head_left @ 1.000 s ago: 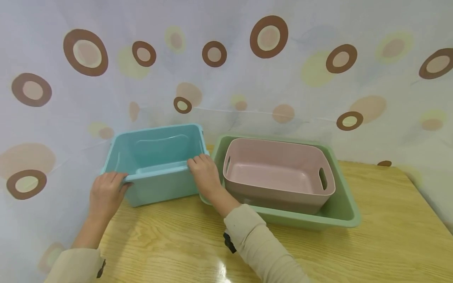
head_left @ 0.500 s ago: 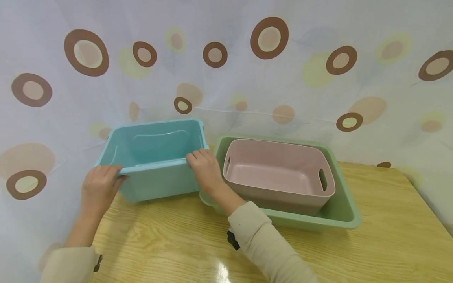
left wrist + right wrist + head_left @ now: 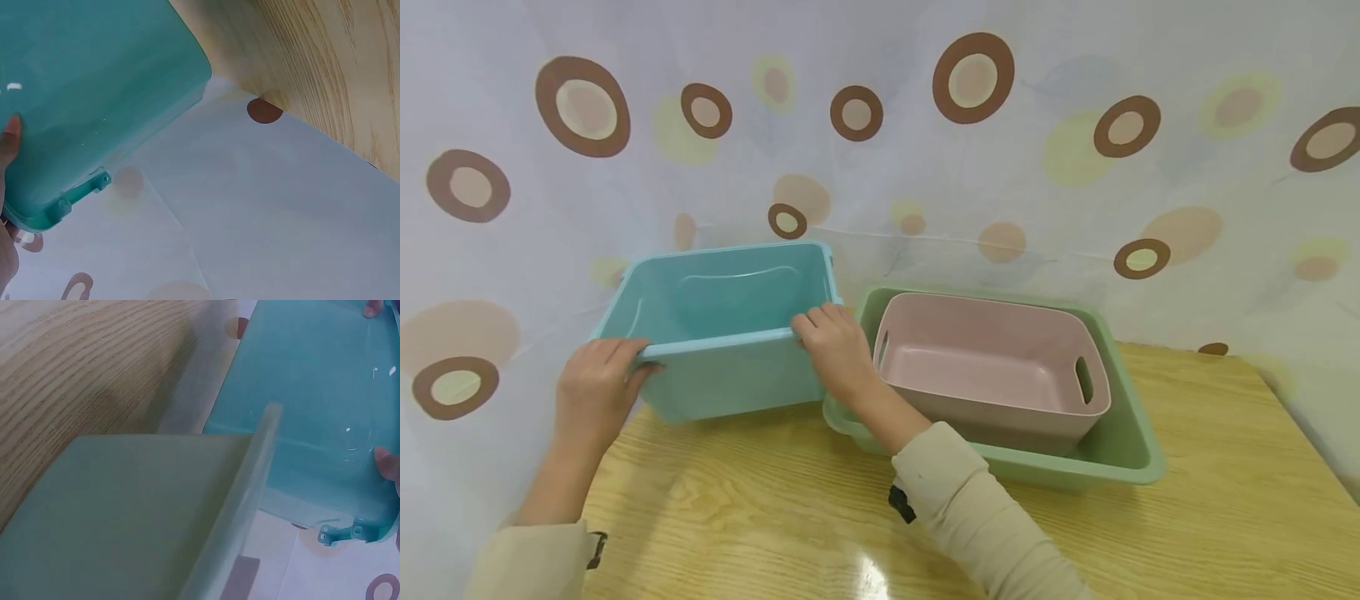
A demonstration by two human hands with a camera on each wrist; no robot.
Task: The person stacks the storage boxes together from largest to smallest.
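Note:
A light blue plastic bin is held at the left of the table, its opening facing up and its inside bare. My left hand grips the left end of its near rim, fingers over the edge and thumb against the outer wall. Towards the right end of that rim, my right hand grips in the same way. Seen from the left wrist, the outside of the bin has a small handle bracket near the rim. The right wrist view shows the right thumb pressed on the wall.
To the right, a pink bin with slot handles sits inside a larger green tub. The tub's left edge is close beside the blue bin. Behind the wooden table hangs a patterned curtain, also along the left.
The blue bin has risen and shifted slightly left, gripped by both hands. The left hand has moved up and left; the right has risen a little. The pink bin and green tub stay put.

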